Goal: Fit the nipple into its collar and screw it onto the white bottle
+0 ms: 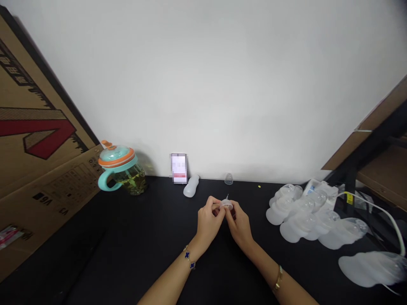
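Note:
In front of me both hands meet over the black table. They hold a small translucent white bottle cap with a thin pointed tip (226,204) that sticks upward. My left hand (210,218) grips its left side between thumb and fingers. On the right side my right hand (238,222) is closed on the same cap, thumb near the lower rim. Beyond them lies a white squeeze bottle body (191,186), tipped on its side without a cover. A clear dome cover (228,178) stands near the wall.
At right lie several white bottles with clear covers (303,220), another bottle (372,267) and a white cable (389,218). A phone (179,168) leans on the wall. A teal and orange lidded jug (122,169) stands left, beside a large cardboard box (70,178).

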The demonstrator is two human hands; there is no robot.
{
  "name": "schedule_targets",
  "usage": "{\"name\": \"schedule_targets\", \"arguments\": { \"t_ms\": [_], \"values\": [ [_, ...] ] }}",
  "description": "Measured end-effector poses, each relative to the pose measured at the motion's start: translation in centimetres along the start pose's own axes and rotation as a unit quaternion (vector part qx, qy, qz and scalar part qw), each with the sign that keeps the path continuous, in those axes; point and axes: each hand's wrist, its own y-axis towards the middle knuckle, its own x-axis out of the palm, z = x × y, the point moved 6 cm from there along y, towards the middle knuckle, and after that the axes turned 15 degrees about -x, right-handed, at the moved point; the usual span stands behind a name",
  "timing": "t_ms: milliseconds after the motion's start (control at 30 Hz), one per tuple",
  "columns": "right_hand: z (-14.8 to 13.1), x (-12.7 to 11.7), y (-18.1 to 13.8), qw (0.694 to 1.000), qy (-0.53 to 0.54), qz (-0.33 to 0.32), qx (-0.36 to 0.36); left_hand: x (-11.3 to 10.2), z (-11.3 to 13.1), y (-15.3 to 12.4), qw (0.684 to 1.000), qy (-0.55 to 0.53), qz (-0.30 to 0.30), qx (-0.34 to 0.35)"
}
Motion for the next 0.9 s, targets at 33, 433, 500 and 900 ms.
{"name": "schedule_targets", "arguments": {
  "t_ms": [33,433,500,900],
  "values": [
    [0.00,0.02,-0.04,1.000,0.002,0.000,0.000,0.01,-0.03,0.01,1.000,0.000,0.000,-0.001],
    [-0.47,0.11,0.19,0.999,0.049,0.006,-0.005,0.06,0.03,0.04,1.000,0.007,0.006,0.001],
    [-0.42,0.21,0.11,0.998,0.059,0.007,-0.001,0.04,0.10,-0.02,1.000,0.009,0.007,0.002],
    [0.04,0.08,0.11,0.996,0.084,0.031,-0.002,-0.15,-0.02,0.06,0.995,0.039,0.051,0.074]
  ]
}}
